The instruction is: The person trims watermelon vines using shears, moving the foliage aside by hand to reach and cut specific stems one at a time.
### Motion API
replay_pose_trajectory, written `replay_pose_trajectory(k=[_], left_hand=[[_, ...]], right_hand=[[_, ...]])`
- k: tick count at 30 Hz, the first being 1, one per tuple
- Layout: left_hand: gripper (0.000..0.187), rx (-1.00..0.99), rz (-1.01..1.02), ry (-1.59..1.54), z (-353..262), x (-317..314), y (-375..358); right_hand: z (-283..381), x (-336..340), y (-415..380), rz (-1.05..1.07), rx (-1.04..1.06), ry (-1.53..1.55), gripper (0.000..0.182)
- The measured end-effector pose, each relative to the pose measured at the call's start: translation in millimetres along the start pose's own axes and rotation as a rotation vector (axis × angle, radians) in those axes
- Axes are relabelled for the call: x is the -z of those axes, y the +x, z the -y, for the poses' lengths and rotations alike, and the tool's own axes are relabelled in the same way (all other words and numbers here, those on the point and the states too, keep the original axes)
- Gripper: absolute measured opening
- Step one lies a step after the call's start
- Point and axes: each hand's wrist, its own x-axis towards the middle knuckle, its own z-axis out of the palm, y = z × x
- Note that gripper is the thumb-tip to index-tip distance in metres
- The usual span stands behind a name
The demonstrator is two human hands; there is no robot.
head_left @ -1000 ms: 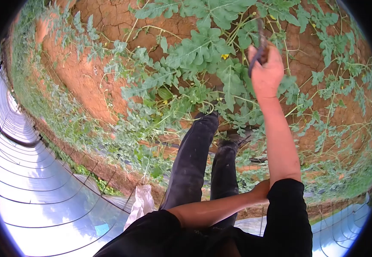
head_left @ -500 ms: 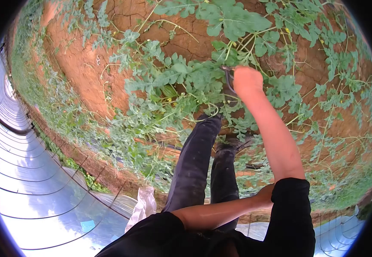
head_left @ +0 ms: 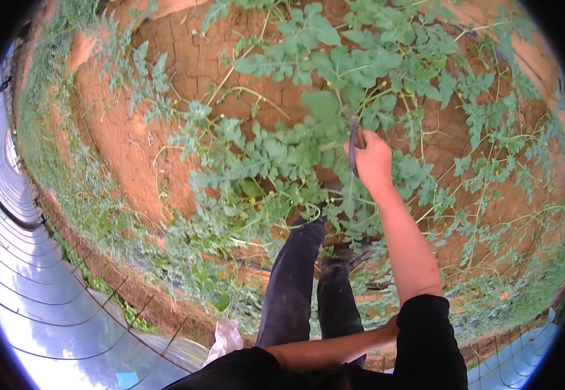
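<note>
My right hand is closed around the dark looped handles of a pair of pruning shears. The blades point up into the watermelon vines, right among leaves and stems. Just left of the blades, a leaf is blurred by motion. My left forearm lies across my body, and what shows of my left hand is tucked by the right sleeve, its fingers hidden. A small green striped fruit peeks out from the foliage left of the shears.
Vines spread over cracked brown soil on all sides. My legs stand among the plants. A whitish plastic bag hangs near my left hip. The plastic film wall of a hooped greenhouse curves along the left.
My right hand with the shears has come lower in view, and the leaf beside the blades has shifted. The view has tilted slightly. My left arm stays across my body, its hand more covered.
</note>
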Motion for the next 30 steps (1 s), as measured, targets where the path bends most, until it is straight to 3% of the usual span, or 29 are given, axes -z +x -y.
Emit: replay_pose_trajectory(k=[4,6,8,9,10,13,14,16,17,21,24,28,30], left_hand=[[0.046,0.051,0.076,-0.011,-4.7,-7.3,-5.7],[0.045,0.07,0.098,-0.009,-6.8,-9.5,-5.7],[0.045,0.088,0.117,-0.013,-8.4,-9.3,-5.1],[0.045,0.091,0.126,-0.017,-11.3,-9.5,-3.5],[0.045,0.1,0.131,-0.021,-13.0,-9.4,-3.0],[0.045,0.113,0.15,-0.033,-16.9,-10.8,0.5],[0.045,0.114,0.156,-0.038,-18.3,-10.5,1.9],[0.045,0.121,0.17,-0.046,-21.8,-9.8,2.8],[0.045,0.122,0.174,-0.048,-23.4,-8.8,3.4],[0.045,0.129,0.18,-0.068,-30.2,-6.1,6.0],[0.044,0.129,0.186,-0.086,-36.0,-6.1,9.0],[0.044,0.129,0.189,-0.102,-40.9,-5.6,10.7],[0.044,0.132,0.193,-0.107,-42.4,-5.6,10.9]], right_hand=[[-6.7,-4.1,46.5,-0.137,-0.172,0.453,0.038],[24.2,12.8,55.4,-0.171,-0.192,0.397,0.042],[52.6,28.6,59.8,-0.257,-0.065,0.318,0.047],[72.1,43.4,65.8,-0.218,-0.02,0.166,0.062],[71.3,42.1,78.1,-0.217,-0.02,0.159,0.062],[69.8,32.2,118.6,0.087,-0.056,-0.038,0.095],[66.5,27.0,133.6,0.086,-0.055,-0.041,0.095],[65.7,16.9,154.6,0.513,-0.179,0.04,0.089],[68.2,5.9,155.8,0.434,-0.204,0.195,0.063],[80.7,-13.8,182.4,0.612,-0.338,0.215,0.047],[77.8,-34.1,201.4,0.599,-0.276,0.286,0.03],[39.1,-72.2,234.1,0.438,-0.284,0.273,0.036],[23.5,-80.6,231.0,0.166,-0.199,0.703,0.039]])
